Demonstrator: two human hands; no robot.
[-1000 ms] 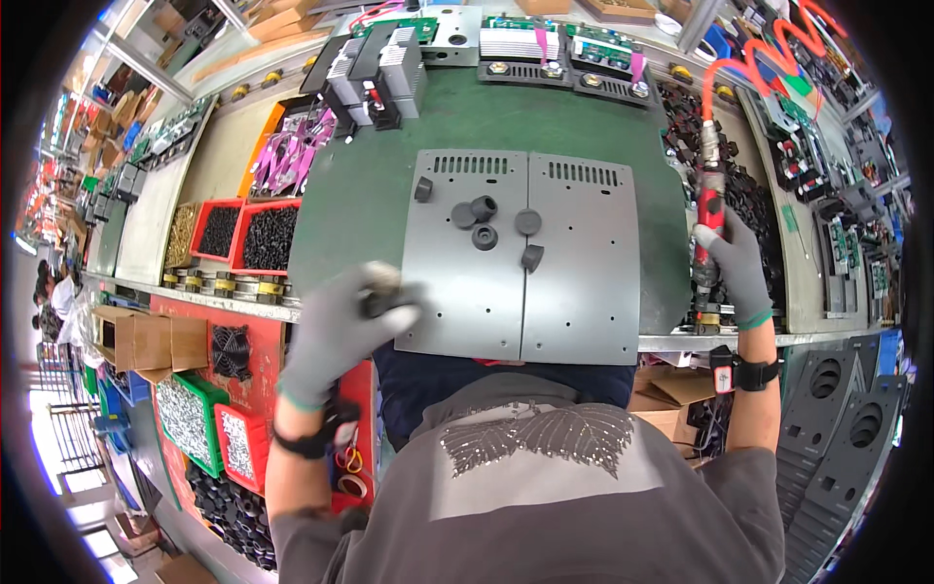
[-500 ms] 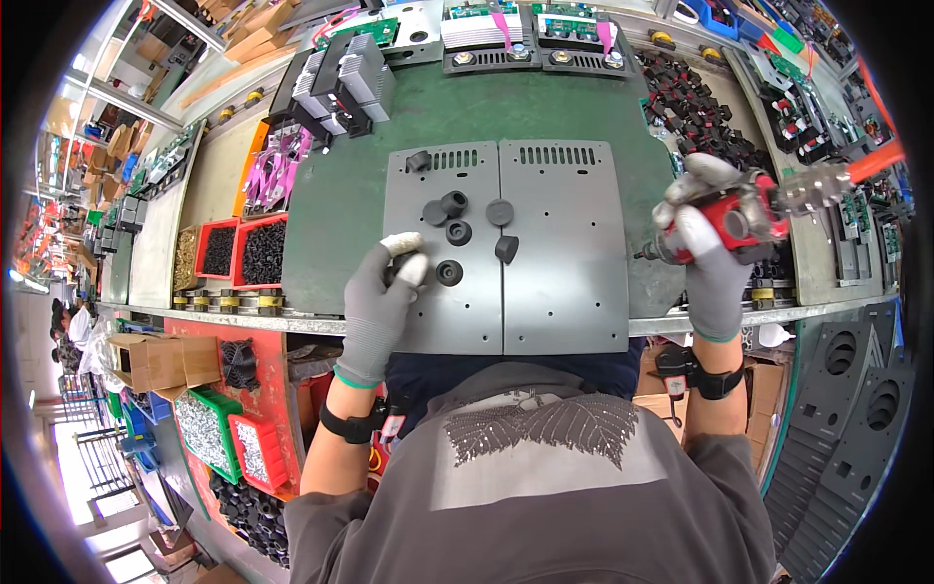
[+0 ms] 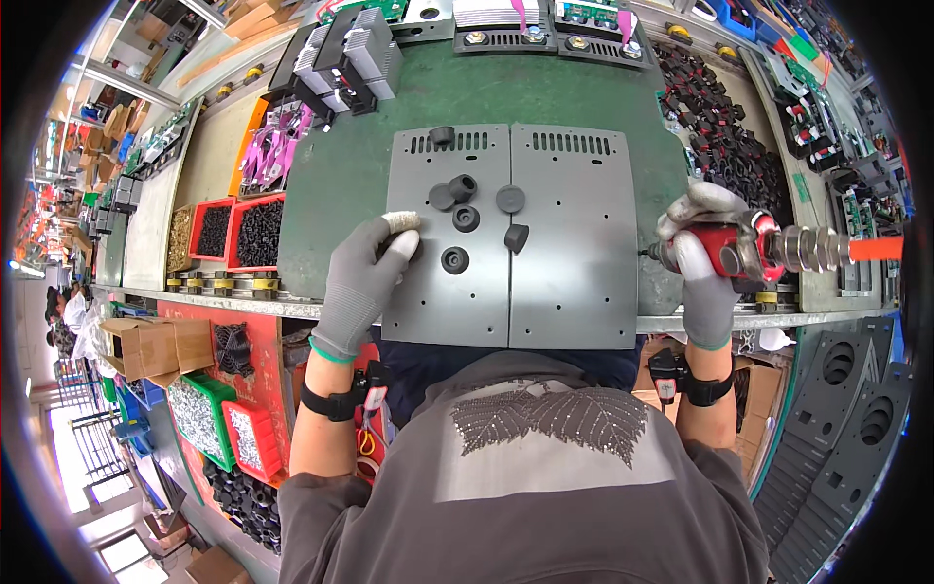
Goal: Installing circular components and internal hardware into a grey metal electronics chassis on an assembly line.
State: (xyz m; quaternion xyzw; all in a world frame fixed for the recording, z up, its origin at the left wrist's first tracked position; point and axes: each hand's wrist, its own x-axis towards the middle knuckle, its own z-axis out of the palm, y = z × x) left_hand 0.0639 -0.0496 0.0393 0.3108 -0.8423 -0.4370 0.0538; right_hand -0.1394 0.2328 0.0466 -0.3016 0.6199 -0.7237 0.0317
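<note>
Two grey metal panels (image 3: 574,273) lie side by side in front of me, slotted at their far ends and dotted with small holes. Several black rubber feet (image 3: 454,260) are scattered on them, mostly on the left panel. By that panel's left edge, my left hand (image 3: 365,273), in a grey glove, has thumb and fingers closed round a dark piece, apparently another rubber foot, mostly hidden. Right of the panels, my gloved right hand (image 3: 708,268) grips a red air screwdriver (image 3: 720,251). Its bit points left toward the right panel's edge, and an orange hose (image 3: 876,249) trails right.
Heatsink blocks (image 3: 345,63) and circuit board assemblies (image 3: 501,19) stand at the back of the green mat (image 3: 525,88). Red bins (image 3: 258,234) of small black parts sit left. A heap of black and red parts (image 3: 720,117) lies right. Panels (image 3: 842,409) lean below the bench's right end.
The screwdriver has turned more level, and my right hand has lowered slightly. My left hand has shifted slightly left. The panels and loose feet appear a little higher and farther right in the view.
</note>
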